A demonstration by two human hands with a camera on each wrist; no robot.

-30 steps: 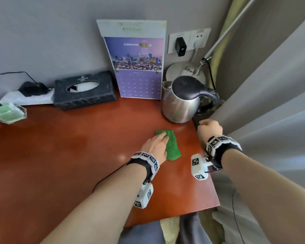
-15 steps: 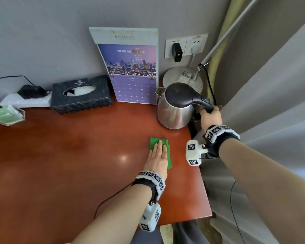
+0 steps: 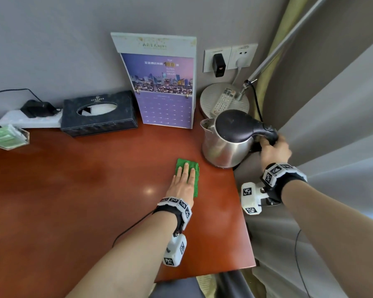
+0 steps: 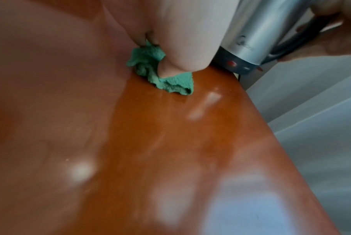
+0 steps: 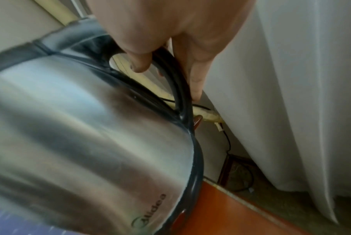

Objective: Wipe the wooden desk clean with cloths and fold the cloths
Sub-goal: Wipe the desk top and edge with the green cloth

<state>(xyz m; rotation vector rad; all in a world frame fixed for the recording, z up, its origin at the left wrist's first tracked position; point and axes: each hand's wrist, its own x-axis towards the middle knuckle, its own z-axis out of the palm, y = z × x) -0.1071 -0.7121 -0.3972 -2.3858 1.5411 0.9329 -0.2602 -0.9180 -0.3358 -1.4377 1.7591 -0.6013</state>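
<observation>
Green cloth (image 3: 187, 176) lies folded on the wooden desk (image 3: 73, 201) near its right edge, just in front of the steel kettle (image 3: 224, 145), with the left hand (image 3: 182, 186) pressing it flat, fingers straight. Right hand (image 3: 275, 150) is curled around the kettle's black handle (image 5: 176, 76) at the desk's far right corner. Calendar (image 3: 162, 82) and tissue box (image 3: 99, 114) stand along the far edge against the wall.
</observation>
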